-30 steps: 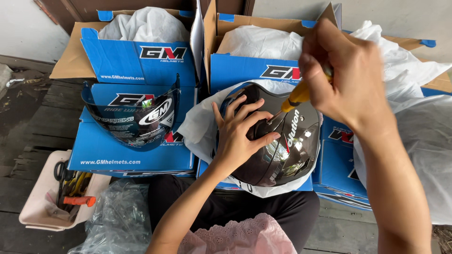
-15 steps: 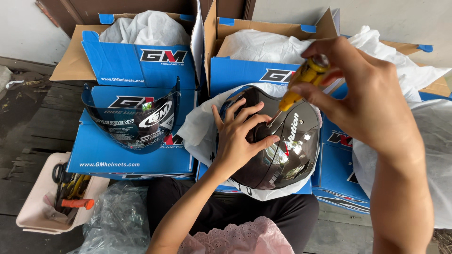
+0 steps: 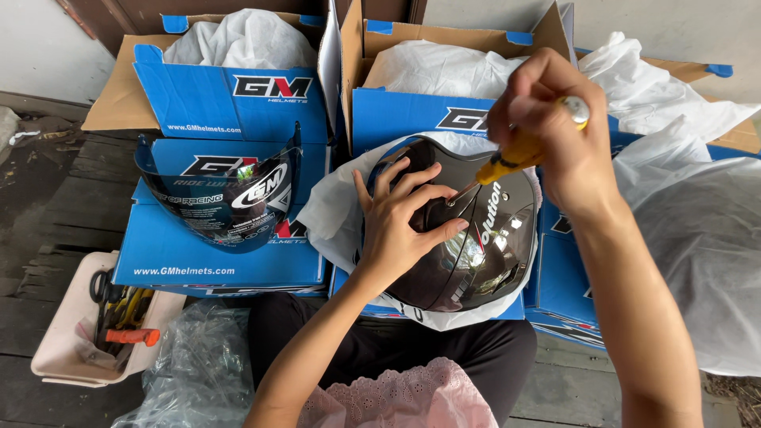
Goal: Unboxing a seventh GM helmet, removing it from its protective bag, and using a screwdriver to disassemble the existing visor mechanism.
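Observation:
A glossy black helmet [image 3: 483, 254] rests in white wrapping on my lap, in front of an open blue box. My left hand [image 3: 404, 218] lies spread flat on the helmet's side, fingers apart, pressing it still. My right hand [image 3: 547, 127] grips a screwdriver with a yellow handle [image 3: 515, 150]. Its metal tip touches the helmet just beside my left fingertips, near the visor pivot.
A loose tinted visor [image 3: 222, 198] leans on a closed blue box [image 3: 214, 254] at the left. Open blue boxes [image 3: 238, 87] with white wrapped contents stand behind. A beige tray with scissors and tools [image 3: 95, 317] sits lower left, beside crumpled clear plastic [image 3: 198, 372]. White wrapping [image 3: 697, 261] covers the right side.
My right hand has come down and turned, bringing the screwdriver tip from above the helmet onto its side. My left hand has stayed on the helmet.

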